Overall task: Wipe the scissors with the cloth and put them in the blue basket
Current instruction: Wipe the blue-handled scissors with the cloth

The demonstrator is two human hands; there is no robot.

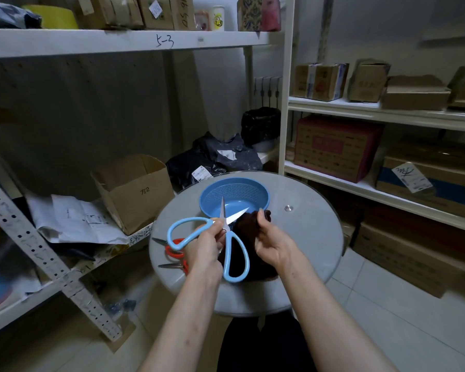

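My left hand (207,244) pinches a pair of light blue scissors (236,260) near the pivot, above the round glass table (314,232). Their blades are spread wide, tips over the near side of the blue basket (253,190). My right hand (273,241) grips a dark brown cloth (246,224) bunched against the right blade. The cloth hangs down behind the scissors' right handle. The blue basket stands at the table's far side with nothing inside. Red-handled scissors (173,253) lie on the table's left part, partly hidden under my left hand.
A metal stud (288,208) sits on the glass right of the basket. White shelving with cardboard boxes (336,149) stands to the right. An open box (134,191), papers and black bags fill the left shelf. Tiled floor lies below.
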